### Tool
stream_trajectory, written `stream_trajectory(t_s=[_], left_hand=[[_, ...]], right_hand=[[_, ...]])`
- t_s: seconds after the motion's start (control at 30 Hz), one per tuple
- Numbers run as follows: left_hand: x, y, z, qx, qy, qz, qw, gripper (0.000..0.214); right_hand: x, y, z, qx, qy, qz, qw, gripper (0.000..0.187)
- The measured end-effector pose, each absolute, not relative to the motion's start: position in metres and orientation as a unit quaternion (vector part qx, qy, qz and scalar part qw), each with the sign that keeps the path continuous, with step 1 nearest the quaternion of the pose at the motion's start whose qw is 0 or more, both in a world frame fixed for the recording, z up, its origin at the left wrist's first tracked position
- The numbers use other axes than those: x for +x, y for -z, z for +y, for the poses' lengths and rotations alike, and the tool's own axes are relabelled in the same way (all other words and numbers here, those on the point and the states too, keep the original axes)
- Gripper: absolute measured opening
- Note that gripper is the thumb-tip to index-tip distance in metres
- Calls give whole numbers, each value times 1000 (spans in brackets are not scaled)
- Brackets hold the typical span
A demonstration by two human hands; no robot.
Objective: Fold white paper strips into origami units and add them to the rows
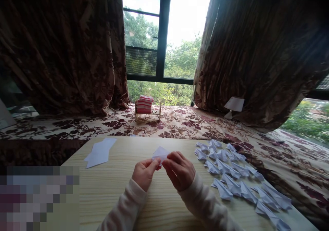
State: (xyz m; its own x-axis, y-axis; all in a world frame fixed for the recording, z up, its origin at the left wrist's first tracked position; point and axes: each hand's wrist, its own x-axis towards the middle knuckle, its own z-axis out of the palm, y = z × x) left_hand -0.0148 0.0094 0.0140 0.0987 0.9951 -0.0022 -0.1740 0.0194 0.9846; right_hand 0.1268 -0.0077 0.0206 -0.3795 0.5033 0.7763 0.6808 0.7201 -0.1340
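A small white folded piece of paper point(159, 150) is held in the air over the near-middle of a pale wood-grain table point(113, 193), between the person's two hands. The left hand point(144, 172) pinches it at the lower edge, thumb laid on top and fingers bent beneath. The right hand point(180, 170) has its thumb and fingertips drawn together at the paper's right edge, pinching there (the exact spot where the tips meet is partly hidden by the curled fingers). Both wrists come out of cream-white long sleeves point(135, 195).

On the table's right side lie many pointed white folded-paper pieces point(232, 186), in loose rows, some touching or overlapping. Towards the far left corner lie flat white paper sheets point(100, 153), overlapping and askew, well apart from the hands.

Beyond the table, a cream cloth with a dark red floral pattern point(177, 123) carries a little wooden rack point(160, 111) holding a stack of pink-and-white striped cloths point(144, 105). To its right, near a dark patterned curtain point(239, 46), stands a small white-shaded lamp point(234, 104).
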Motion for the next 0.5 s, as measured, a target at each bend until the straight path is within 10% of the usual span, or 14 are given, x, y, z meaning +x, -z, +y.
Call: stream_trajectory(t_s=[0.5], left_hand=[[-5, -20, -2, 458, -578, 420, 530, 20]], right_hand=[[116, 2, 6, -524, -204, -595, 574, 21]])
